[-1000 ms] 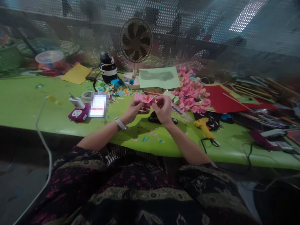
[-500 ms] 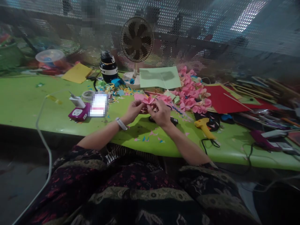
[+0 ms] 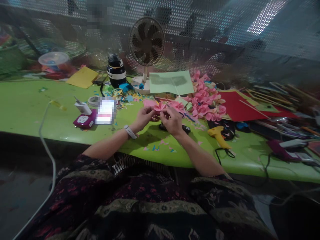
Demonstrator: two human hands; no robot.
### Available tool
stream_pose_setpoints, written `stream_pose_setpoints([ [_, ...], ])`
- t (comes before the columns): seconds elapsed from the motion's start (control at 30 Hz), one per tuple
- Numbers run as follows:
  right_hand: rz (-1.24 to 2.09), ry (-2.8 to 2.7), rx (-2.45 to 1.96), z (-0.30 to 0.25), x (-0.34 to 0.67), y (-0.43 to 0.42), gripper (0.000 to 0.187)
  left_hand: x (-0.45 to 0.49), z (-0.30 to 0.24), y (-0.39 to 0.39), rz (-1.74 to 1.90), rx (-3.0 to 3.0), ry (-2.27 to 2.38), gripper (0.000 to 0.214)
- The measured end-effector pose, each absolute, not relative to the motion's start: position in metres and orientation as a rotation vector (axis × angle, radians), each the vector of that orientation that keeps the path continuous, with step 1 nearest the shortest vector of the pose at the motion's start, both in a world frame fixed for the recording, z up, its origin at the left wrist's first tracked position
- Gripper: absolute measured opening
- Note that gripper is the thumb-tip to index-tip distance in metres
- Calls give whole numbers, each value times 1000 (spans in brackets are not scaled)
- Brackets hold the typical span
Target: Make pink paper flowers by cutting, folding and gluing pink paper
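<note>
A pink paper flower [image 3: 159,106] is held up between my two hands, above the middle of the green table. My left hand [image 3: 145,118], with a pale band on its wrist, pinches the flower's left side. On the other side my right hand [image 3: 172,120] has its thumb and fingers closed on the petals. Fingers cover part of the flower. Below my hands lies a dark tool [image 3: 185,129], mostly hidden. Small pink and blue paper scraps [image 3: 163,142] are strewn in front of them. Behind and to the right is a heap of pink paper flowers [image 3: 207,96].
A yellow glue gun [image 3: 218,135] with a black cord lies right. A small fan [image 3: 147,41], a dark bottle [image 3: 116,71] and a light green sheet [image 3: 171,82] stand at the back. Left are a lit phone [image 3: 105,111] and a purple box [image 3: 85,120]. Red paper [image 3: 237,106] lies right.
My right fingers have shifted slightly on the flower, and its petals look a little more turned. The camera view has moved slightly; the other things stay where they were.
</note>
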State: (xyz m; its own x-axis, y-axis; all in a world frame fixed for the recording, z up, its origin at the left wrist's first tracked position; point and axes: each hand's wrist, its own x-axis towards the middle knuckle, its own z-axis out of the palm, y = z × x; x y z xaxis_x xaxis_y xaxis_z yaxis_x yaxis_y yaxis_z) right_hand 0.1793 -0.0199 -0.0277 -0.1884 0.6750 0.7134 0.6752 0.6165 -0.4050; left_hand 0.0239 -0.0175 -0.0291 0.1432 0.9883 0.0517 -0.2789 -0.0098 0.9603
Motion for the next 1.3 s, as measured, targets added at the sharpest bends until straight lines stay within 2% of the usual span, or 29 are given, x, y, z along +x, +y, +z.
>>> stream_pose_setpoints([
  [0.23,187,-1753,-1203,-14,194,-6,16,11,-32,-6,1303,1263,902,33],
  [0.47,231,-1700,-1347,-8,207,7,12,-17,-50,33,1405,1491,1254,16],
  [0.57,193,-1785,-1371,-11,209,10,13,-25,-53,39,1290,1756,1515,9],
  [0.7,167,-1847,-1389,-14,210,12,14,-34,-48,38,1011,2012,1846,24],
  [0.8,208,-1902,-1389,-17,208,13,15,-40,-45,39,811,2068,1997,24],
  [0.9,227,-1921,-1369,-19,206,13,14,-46,-45,42,687,2097,2020,20],
  [1.1,198,-1852,-1392,-19,209,16,15,-57,-40,45,658,2114,1934,20],
  [1.3,118,-1855,-1340,-11,215,16,18,-58,-44,46,527,2182,1761,28],
])
